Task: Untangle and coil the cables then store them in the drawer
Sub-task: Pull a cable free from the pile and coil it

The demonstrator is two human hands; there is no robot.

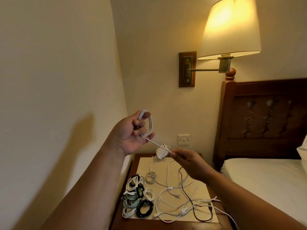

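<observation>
Head view: raised left hand (130, 136) gripping coiled white cable (150, 124), right hand (188, 162) pinching it

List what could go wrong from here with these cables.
1. The white cable is looped loosely round fingers of the left hand; if the right hand tugs its taut end, loops may slip off.
2. The loose cables on the nightstand cross each other, and one trails over its edge; pulling one could drag others down.

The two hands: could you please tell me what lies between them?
In the head view, a straight stretch of white cable spans from the left hand to the right hand.
</observation>
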